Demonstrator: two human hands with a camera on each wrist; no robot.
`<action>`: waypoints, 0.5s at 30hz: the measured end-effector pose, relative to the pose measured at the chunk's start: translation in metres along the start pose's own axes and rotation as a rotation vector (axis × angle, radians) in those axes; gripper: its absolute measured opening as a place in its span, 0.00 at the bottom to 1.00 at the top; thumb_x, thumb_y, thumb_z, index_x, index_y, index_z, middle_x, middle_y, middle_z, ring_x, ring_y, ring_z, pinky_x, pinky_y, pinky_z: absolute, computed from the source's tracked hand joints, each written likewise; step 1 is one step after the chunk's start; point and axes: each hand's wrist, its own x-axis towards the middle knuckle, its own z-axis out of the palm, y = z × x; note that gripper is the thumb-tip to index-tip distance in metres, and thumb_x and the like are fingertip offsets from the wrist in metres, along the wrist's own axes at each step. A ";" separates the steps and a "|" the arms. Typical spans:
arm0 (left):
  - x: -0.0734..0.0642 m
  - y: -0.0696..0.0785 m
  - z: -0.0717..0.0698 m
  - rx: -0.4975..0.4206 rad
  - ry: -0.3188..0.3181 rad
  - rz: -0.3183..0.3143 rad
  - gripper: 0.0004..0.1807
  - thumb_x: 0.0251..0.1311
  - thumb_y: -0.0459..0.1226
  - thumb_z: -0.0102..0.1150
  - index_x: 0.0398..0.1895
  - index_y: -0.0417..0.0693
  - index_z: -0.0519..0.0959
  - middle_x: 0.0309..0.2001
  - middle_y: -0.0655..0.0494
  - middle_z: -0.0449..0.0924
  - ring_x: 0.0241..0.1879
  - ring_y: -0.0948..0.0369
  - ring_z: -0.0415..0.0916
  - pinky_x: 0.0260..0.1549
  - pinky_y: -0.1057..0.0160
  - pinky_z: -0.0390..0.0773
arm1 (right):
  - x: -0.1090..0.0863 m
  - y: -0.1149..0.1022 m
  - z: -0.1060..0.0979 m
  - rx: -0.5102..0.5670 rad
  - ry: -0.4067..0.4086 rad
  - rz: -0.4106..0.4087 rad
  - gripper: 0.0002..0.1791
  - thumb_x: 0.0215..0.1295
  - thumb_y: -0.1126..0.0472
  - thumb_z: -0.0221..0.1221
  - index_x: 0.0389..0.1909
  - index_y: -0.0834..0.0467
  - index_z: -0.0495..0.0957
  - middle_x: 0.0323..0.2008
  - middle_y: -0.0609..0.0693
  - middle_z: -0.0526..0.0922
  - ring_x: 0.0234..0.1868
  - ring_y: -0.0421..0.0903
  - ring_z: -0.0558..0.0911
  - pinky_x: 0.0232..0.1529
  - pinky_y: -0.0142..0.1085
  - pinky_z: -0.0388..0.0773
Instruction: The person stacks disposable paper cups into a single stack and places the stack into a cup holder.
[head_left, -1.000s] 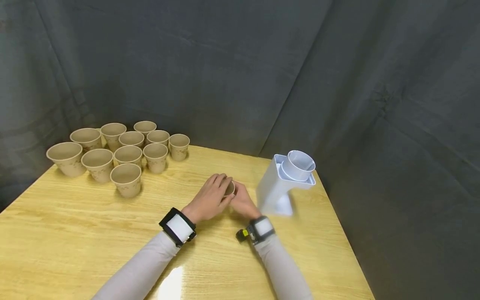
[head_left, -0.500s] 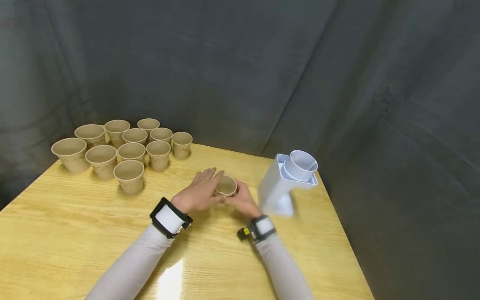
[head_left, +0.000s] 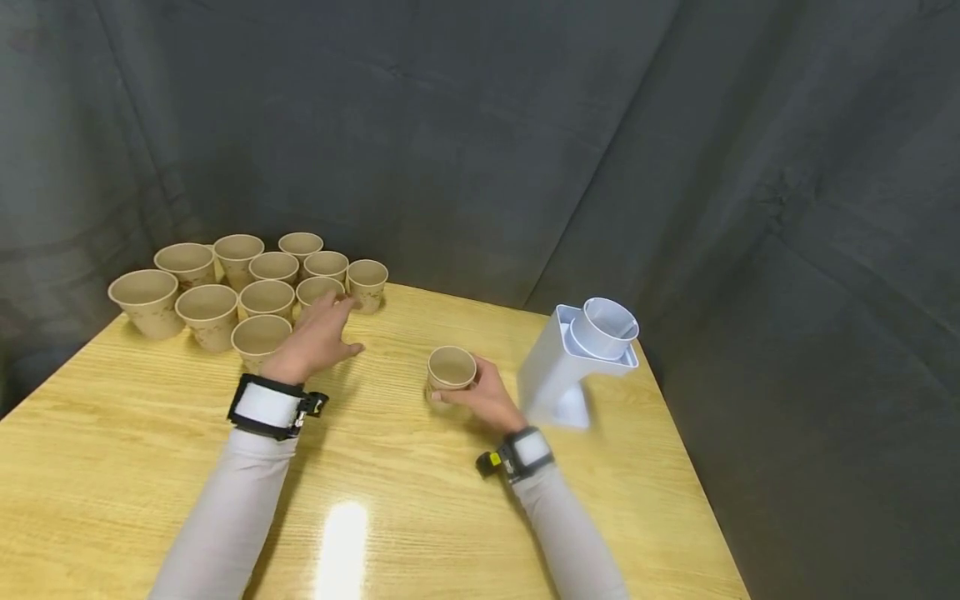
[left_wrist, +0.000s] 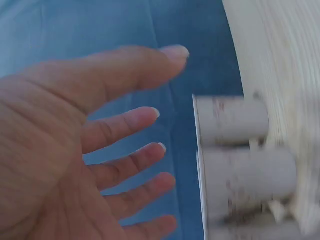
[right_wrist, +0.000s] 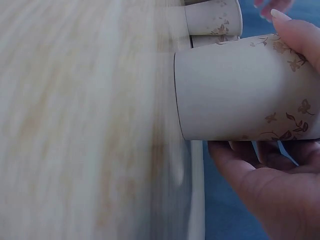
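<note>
While the right hand (head_left: pixel 491 400) grips a tan cup (head_left: pixel 450 368), thumb on the near side and fingers round the far wall, the left hand (head_left: pixel 318 337) is free, its thumb and fingers spread apart with nothing in them. The held cup is upright, mouth up, near the middle of the counter (head_left: pixel 412 517) and well apart from the other cups; whether its base touches the wood cannot be told. Right wrist view: brown flower-and-leaf print on its wall.

At the far left stands a close group of cups (head_left: pixel 267 297), same tan colour, mouths up — eleven counted. The left hand is nearest to these: in the head view it hides part of the front ones; in the left wrist view a gap lies between fingertips and cups.

Right of the right hand: a white holder (head_left: pixel 546 371), slanting in the body, with a white cylinder (head_left: pixel 604 329) set in its top. Each wrist carries a black strap (head_left: pixel 266 406) — white panel uppermost — over pale sleeves (head_left: pixel 225 508). Dark curtain (head_left: pixel 420 150) behind the counter.
</note>
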 end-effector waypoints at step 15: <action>-0.027 -0.054 -0.037 -0.036 0.022 -0.209 0.35 0.51 0.33 0.71 0.61 0.26 0.69 0.62 0.18 0.57 0.62 0.24 0.55 0.58 0.26 0.61 | -0.009 -0.029 0.002 -0.005 -0.008 0.016 0.36 0.51 0.69 0.75 0.63 0.63 0.74 0.56 0.59 0.82 0.57 0.55 0.80 0.62 0.45 0.76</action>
